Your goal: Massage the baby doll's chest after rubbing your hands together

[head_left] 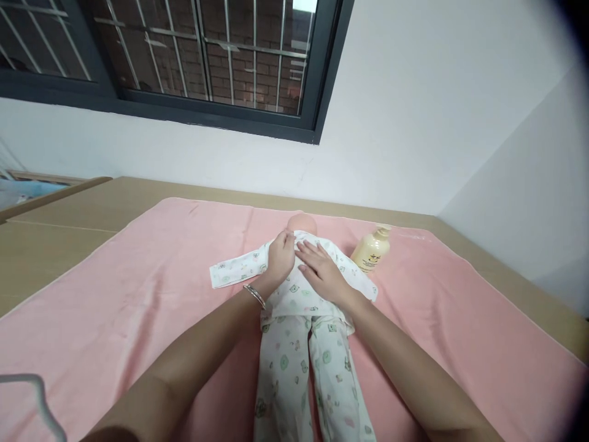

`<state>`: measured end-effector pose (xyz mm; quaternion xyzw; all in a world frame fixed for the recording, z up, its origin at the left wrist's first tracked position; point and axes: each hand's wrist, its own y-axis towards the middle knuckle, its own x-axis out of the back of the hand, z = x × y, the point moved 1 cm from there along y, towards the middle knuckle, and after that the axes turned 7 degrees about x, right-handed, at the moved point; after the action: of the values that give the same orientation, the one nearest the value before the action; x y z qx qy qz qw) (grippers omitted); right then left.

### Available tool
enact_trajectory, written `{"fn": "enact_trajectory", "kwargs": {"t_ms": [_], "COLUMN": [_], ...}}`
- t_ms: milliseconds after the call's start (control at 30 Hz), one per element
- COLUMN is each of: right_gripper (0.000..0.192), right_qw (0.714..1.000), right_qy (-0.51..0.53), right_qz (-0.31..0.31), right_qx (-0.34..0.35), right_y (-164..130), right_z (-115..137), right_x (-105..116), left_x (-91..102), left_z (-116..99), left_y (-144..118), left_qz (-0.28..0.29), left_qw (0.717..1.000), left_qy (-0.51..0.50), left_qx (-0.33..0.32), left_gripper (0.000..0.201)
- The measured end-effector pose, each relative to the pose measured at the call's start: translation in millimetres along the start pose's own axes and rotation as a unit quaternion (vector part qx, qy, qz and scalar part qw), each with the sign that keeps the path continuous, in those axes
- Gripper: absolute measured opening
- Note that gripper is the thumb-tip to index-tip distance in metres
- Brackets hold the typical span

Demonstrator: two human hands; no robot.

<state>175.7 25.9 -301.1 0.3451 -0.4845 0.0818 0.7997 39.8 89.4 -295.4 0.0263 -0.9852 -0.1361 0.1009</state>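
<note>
Left hand pinches the printed baby top at the doll's shoulder; right hand, fingers flat, steadies its chest; lotion bottle near the pink towel's far edge.

Left hand curled closed, right hand flat, both arms extended forward

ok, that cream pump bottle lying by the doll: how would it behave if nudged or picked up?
The pump bottle lies on its side on the pink towel, so it would probably roll, though the soft towel should damp that. It looks like smooth plastic, likely slippery but not fragile. How full it is cannot be told. Neither the left hand nor the right hand touches it.
</note>
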Motion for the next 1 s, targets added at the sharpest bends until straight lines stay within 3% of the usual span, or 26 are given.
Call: {"fn": "enact_trajectory", "kwargs": {"t_ms": [100, 200, 267, 367, 467, 600, 700, 833, 1000], "right_gripper": [0.053, 0.061, 0.058, 0.049, 0.047, 0.049, 0.052, 0.059, 0.058], "right_qw": [0.995, 0.979, 0.979, 0.992, 0.998, 0.998, 0.994, 0.979, 0.967], "right_qy": [-0.018, -0.071, -0.102, -0.102, -0.064, -0.036, -0.06, -0.105, -0.169], "right_qz": [-0.026, -0.039, -0.03, -0.002, 0.018, 0.027, 0.006, -0.036, -0.025], "right_qx": [-0.096, -0.185, -0.176, -0.072, -0.016, -0.038, -0.092, -0.173, -0.19], "right_y": [0, -3, -4, -1, 6, 17, 19, 15, 4], "right_z": [-11, -4, 9, 22, 13, -13, -20, -13, 10], "right_x": [0, -4, -6, -7, -4, -3, -7, -10, -7], "left_x": [-4.0, -5.4, -5.3, -4.6, -3.9, -3.8, -4.6, -7.0, -8.5], "left_z": [8, 8, 8, 8, 10, 10, 10, 12, 16], "left_y": [-8, -11, -11, -11, -11, -11, -10, -10, -11], "left_qz": [-0.001, -0.006, -0.009, -0.012, -0.009, -0.002, -0.007, -0.014, -0.033], "left_qw": [0.997, 0.994, 0.994, 0.993, 0.993, 0.993, 0.992, 0.992, 0.991], "left_qy": [0.054, 0.079, 0.083, 0.091, 0.09, 0.088, 0.096, 0.099, 0.108], "left_qx": [-0.061, -0.074, -0.073, -0.075, -0.078, -0.084, -0.077, -0.073, -0.072], "left_gripper": [0.024, 0.026, 0.028, 0.03, 0.03, 0.028, 0.027, 0.025, 0.027]}}
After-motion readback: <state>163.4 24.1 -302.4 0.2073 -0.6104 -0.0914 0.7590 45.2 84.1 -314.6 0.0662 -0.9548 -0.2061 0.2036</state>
